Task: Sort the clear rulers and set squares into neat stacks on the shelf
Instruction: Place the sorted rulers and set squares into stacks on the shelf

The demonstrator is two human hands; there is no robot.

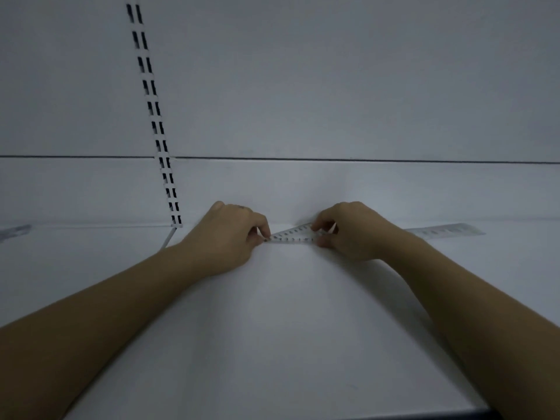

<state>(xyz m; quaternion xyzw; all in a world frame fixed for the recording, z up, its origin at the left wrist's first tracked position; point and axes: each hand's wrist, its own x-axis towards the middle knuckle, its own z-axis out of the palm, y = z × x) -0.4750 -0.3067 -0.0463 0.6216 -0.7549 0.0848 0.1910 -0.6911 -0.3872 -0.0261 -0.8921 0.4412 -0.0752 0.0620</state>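
A clear set square (292,234) with printed scale marks lies near the back of the white shelf (272,328). My left hand (230,237) pinches its pointed left tip. My right hand (348,231) holds its wider right end with curled fingers and thumb. A clear straight ruler (445,231) lies flat on the shelf behind my right forearm, running off to the right; its left part is hidden by my arm.
A slotted white upright (154,116) rises along the back wall at the left, meeting the shelf beside my left hand. Some dim clear items (15,231) lie at the far left edge. The shelf's front edge (424,415) shows at the bottom right.
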